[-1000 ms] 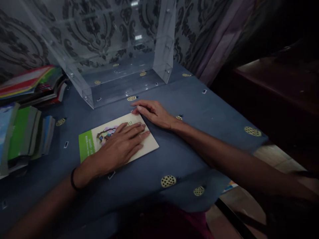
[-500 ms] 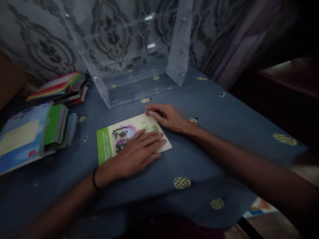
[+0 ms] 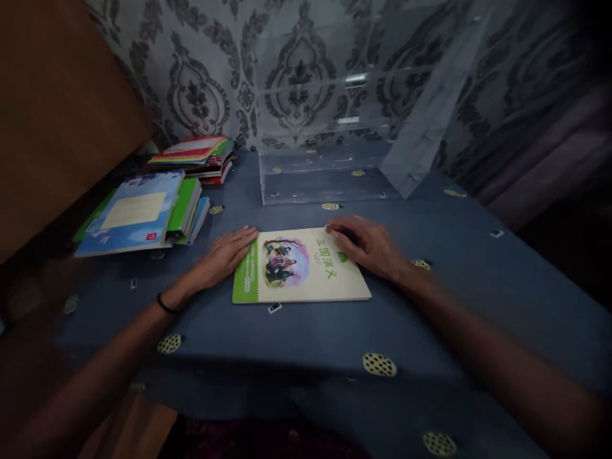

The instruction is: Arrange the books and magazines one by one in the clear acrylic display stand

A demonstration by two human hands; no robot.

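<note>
A paperback book (image 3: 315, 274) with a cream cover, a green strip and a colourful drawing lies flat on the blue tablecloth. My left hand (image 3: 232, 252), with a black band at its wrist, lies flat at the book's left edge, fingers stretched and touching the green strip. Over the top right part of the cover rests my right hand (image 3: 366, 245), loosely curved, its thumb and fingers apart. Whether its hidden fingertips press on the book I cannot tell.
A clear acrylic shelf (image 3: 418, 169) stands behind the book against the patterned wall. On the left are a stack with a blue book (image 3: 134, 207) on top and a farther stack with a red book (image 3: 196, 150) on top. The pineapple-print tablecloth (image 3: 325, 344) drops over the front edge.
My left hand has slid left off the cover to its green edge, uncovering the drawing. My right hand stays near the top right corner. The view has turned left.
</note>
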